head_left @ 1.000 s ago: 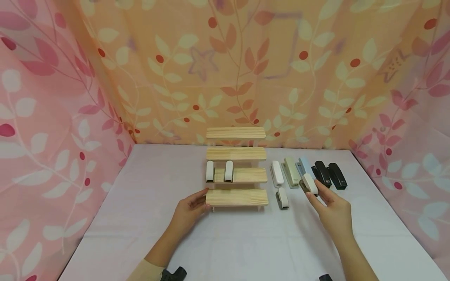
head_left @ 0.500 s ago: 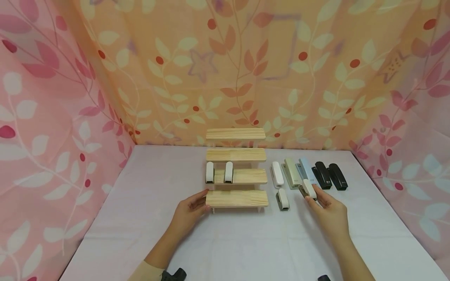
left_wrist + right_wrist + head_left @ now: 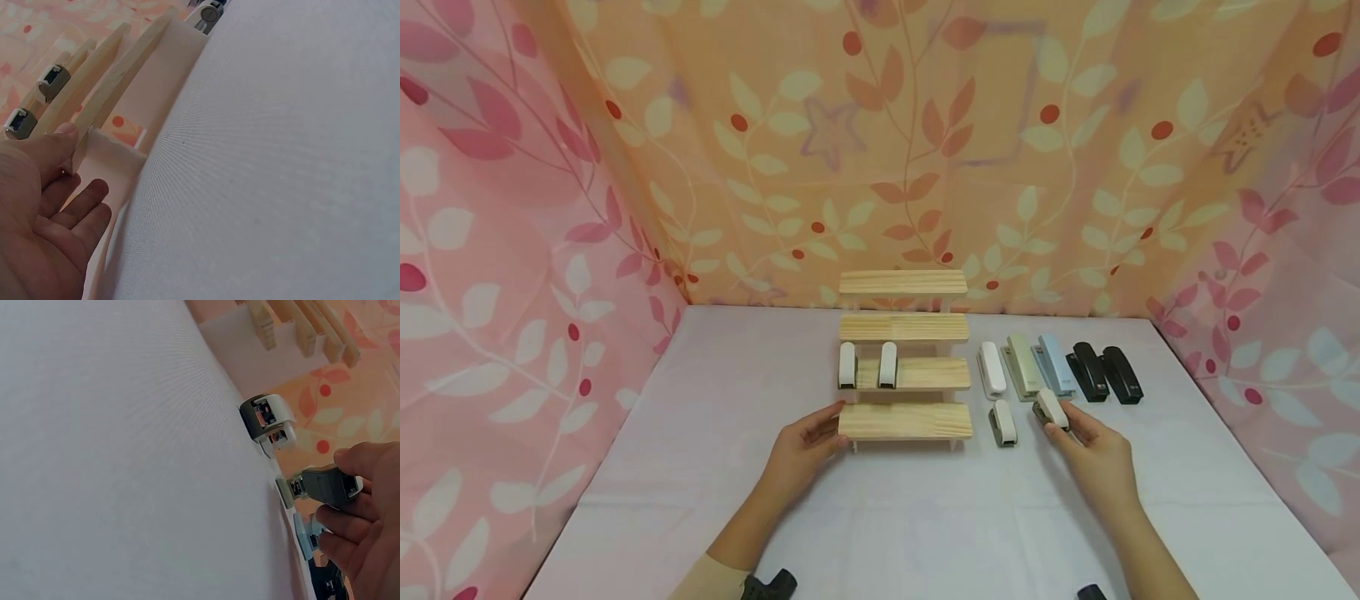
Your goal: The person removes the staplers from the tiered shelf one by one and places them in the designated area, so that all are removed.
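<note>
My left hand (image 3: pixel 805 446) grips the left end of the lowest step of a tiered wooden rack (image 3: pixel 906 422), its thumb on the board's edge in the left wrist view. Two small white staplers, one at the left end (image 3: pixel 847 365) and another beside it (image 3: pixel 888 365), stand on the second step up. My right hand (image 3: pixel 1097 462) pinches a small white stapler with a grey base (image 3: pixel 326 485) between thumb and fingers. It hangs just in front of the light blue stapler (image 3: pixel 1056 365). A similar small white stapler (image 3: pixel 1003 423) stands on the table to its left.
Behind the right hand stand a longer white stapler (image 3: pixel 992 370), a pale green stapler (image 3: pixel 1022 367) and two black staplers, one nearer (image 3: pixel 1088 372) and one at the far right (image 3: pixel 1122 375). A floral curtain (image 3: pixel 910 150) closes off the back of the white table (image 3: pixel 895 533).
My right hand has moved a little left and toward me, carrying the small white stapler away from the light blue one. The left hand keeps its grip on the rack.
</note>
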